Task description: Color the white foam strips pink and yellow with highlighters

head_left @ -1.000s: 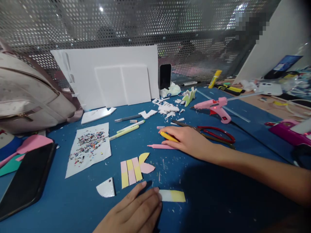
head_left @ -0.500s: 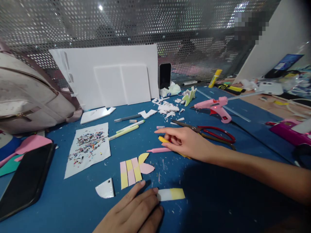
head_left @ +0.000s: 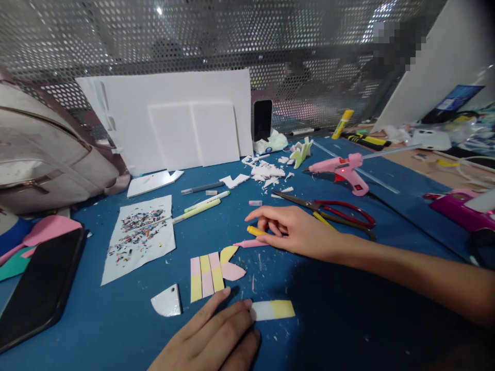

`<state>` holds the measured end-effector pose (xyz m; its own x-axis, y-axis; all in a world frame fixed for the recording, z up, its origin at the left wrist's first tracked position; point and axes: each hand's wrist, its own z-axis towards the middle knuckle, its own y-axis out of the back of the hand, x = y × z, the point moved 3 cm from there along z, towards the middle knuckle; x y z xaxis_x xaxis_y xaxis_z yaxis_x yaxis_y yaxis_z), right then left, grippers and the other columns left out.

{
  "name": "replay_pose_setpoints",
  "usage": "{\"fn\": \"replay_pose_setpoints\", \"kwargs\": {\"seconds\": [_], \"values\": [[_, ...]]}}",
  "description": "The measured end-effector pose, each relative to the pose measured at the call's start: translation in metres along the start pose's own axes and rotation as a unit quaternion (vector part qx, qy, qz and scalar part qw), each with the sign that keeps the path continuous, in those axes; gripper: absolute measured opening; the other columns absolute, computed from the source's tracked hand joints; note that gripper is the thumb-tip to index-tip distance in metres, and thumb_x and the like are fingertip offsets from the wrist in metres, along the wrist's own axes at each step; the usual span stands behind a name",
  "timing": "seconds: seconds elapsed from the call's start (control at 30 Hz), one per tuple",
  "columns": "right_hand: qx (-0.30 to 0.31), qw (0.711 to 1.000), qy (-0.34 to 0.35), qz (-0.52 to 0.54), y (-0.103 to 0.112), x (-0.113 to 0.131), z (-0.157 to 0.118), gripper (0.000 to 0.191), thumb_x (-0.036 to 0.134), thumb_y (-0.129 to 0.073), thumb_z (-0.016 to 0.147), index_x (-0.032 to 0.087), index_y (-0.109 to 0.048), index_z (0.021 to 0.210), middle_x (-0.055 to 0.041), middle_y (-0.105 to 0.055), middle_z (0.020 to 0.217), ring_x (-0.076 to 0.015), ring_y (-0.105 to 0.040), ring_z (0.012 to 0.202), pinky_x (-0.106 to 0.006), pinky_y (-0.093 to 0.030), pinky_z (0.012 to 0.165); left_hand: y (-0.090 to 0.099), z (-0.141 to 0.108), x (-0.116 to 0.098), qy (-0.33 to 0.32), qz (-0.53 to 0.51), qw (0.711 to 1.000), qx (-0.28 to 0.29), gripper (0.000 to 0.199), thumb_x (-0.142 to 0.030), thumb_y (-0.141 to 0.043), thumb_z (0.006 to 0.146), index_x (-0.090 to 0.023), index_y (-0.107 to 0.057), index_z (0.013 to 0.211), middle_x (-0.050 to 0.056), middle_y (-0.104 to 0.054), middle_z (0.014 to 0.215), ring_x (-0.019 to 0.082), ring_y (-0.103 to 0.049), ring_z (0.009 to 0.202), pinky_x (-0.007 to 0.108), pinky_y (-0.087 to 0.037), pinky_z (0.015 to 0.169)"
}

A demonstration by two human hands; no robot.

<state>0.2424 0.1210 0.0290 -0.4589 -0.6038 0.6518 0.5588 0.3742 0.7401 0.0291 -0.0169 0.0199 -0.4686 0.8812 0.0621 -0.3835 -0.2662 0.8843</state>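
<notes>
My left hand (head_left: 218, 332) lies with fingers spread on the blue table, its fingertips at the left end of a white and yellow strip (head_left: 273, 310). My right hand (head_left: 290, 229) has its fingers curled over a pink marker (head_left: 249, 243) and a small yellow cap (head_left: 256, 231); the palm hides what the fingers grip. A yellow pen (head_left: 324, 220) pokes out behind that hand. Between the hands sit pink and yellow strips (head_left: 208, 277) side by side, touching a yellow petal (head_left: 228, 253) and a pink petal (head_left: 234, 271).
Scissors (head_left: 328, 208) and a pink glue gun (head_left: 340, 167) lie to the right. Paper with colourful bits (head_left: 145, 232), green markers (head_left: 197, 210) and a dark phone (head_left: 42, 281) are at left. White scraps (head_left: 266, 172) lie farther back, before a white board (head_left: 127, 118).
My right hand has shifted slightly, and its fingers are more curled. The yellow cap has moved left, and the yellow pen now shows behind the hand. My left hand stays put.
</notes>
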Motion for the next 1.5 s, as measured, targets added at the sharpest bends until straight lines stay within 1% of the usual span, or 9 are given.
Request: {"fn": "replay_pose_setpoints", "kwargs": {"seconds": [0.23, 0.37, 0.57, 0.73, 0.87, 1.03, 1.17, 1.3, 1.5], "values": [[-0.045, 0.998, 0.032, 0.02, 0.006, 0.005, 0.0, 0.023, 0.031, -0.06, 0.098, 0.015, -0.071, 0.109, -0.0015, -0.064, 0.08, -0.0105, -0.046, 0.06, -0.022, -0.035, 0.056, -0.003, 0.001, 0.0, 0.007, -0.003, 1.0, -0.002, 0.033, -0.019, -0.038, 0.107, -0.019, -0.07, 0.116, 0.0, -0.07, 0.12, 0.011, -0.058, 0.127, 0.034, -0.024, 0.123], [0.016, 0.997, 0.077, 0.028, 0.002, 0.013, -0.001, 0.023, 0.029, -0.062, 0.097, 0.015, -0.074, 0.11, -0.0009, -0.063, 0.078, -0.0093, -0.045, 0.056, -0.022, -0.036, 0.056, -0.002, 0.001, -0.001, 0.006, 0.002, 1.0, -0.004, 0.035, -0.016, -0.036, 0.108, -0.02, -0.071, 0.114, -0.001, -0.071, 0.118, 0.011, -0.058, 0.127, 0.034, -0.024, 0.122], [0.082, 0.991, 0.074, -0.082, -0.006, 0.016, -0.005, 0.027, 0.023, -0.061, 0.096, 0.017, -0.072, 0.12, -0.007, -0.072, 0.099, -0.0192, -0.065, 0.087, -0.026, -0.044, 0.075, -0.001, 0.002, 0.0, 0.003, 0.011, 1.0, 0.001, 0.036, -0.017, -0.036, 0.108, -0.021, -0.071, 0.116, -0.002, -0.071, 0.12, 0.011, -0.058, 0.127, 0.035, -0.024, 0.122], [0.027, 0.989, 0.063, -0.128, -0.001, 0.008, -0.003, 0.026, 0.039, -0.061, 0.099, 0.019, -0.069, 0.114, -0.0056, -0.069, 0.101, -0.0202, -0.065, 0.092, -0.027, -0.045, 0.077, 0.0, 0.002, 0.001, 0.003, 0.012, 0.998, -0.059, 0.038, -0.018, -0.035, 0.108, -0.021, -0.073, 0.107, -0.003, -0.073, 0.112, 0.01, -0.06, 0.125, 0.034, -0.024, 0.122], [0.01, 0.98, 0.061, -0.19, 0.002, 0.002, -0.002, 0.03, 0.048, -0.061, 0.097, 0.021, -0.068, 0.108, -0.0065, -0.065, 0.106, -0.0234, -0.063, 0.102, -0.03, -0.045, 0.08, -0.004, -0.004, 0.0, 0.016, 0.004, 1.0, 0.008, 0.032, -0.02, -0.039, 0.107, -0.023, -0.07, 0.118, 0.0, -0.067, 0.128, 0.013, -0.045, 0.14, 0.035, -0.022, 0.124], [-0.013, 0.976, 0.07, -0.207, 0.004, 0.003, -0.001, 0.023, 0.042, -0.062, 0.097, 0.019, -0.067, 0.099, -0.0068, -0.065, 0.104, -0.0226, -0.062, 0.097, -0.03, -0.044, 0.077, -0.009, -0.01, -0.003, 0.038, 0.005, 0.999, 0.006, 0.03, -0.022, -0.043, 0.107, -0.021, -0.068, 0.123, 0.005, -0.06, 0.139, 0.018, -0.037, 0.146, 0.041, -0.019, 0.125], [-0.103, 0.979, 0.085, -0.157, 0.008, 0.008, -0.003, 0.013, 0.024, -0.059, 0.096, 0.02, -0.066, 0.106, -0.0036, -0.067, 0.092, -0.018, -0.06, 0.083, -0.028, -0.043, 0.073, -0.015, -0.009, -0.004, 0.038, 0.003, 0.999, -0.02, 0.029, -0.019, -0.044, 0.106, -0.019, -0.07, 0.117, 0.005, -0.065, 0.132, 0.018, -0.053, 0.134, 0.048, -0.017, 0.125], [-0.147, 0.986, 0.072, -0.007, 0.007, 0.015, -0.011, 0.043, 0.015, -0.055, 0.097, 0.028, -0.052, 0.138, -0.0022, -0.066, 0.105, -0.0111, -0.057, 0.07, -0.023, -0.044, 0.064, -0.017, -0.01, -0.003, 0.043, 0.004, 0.999, -0.024, 0.027, -0.02, -0.046, 0.106, -0.021, -0.071, 0.117, 0.005, -0.068, 0.127, 0.019, -0.058, 0.128, 0.051, -0.018, 0.125], [-0.089, 0.966, 0.046, 0.24, -0.004, 0.032, -0.024, 0.025, 0.024, -0.036, 0.107, 0.021, -0.058, 0.118, 0.0004, -0.061, 0.079, -0.0103, -0.058, 0.06, -0.024, -0.048, 0.064, -0.015, -0.01, -0.003, 0.068, 0.009, 0.997, -0.03, 0.029, -0.027, -0.044, 0.107, -0.031, -0.07, 0.119, 0.001, -0.07, 0.118, 0.017, -0.059, 0.125, 0.05, -0.019, 0.125]]}}
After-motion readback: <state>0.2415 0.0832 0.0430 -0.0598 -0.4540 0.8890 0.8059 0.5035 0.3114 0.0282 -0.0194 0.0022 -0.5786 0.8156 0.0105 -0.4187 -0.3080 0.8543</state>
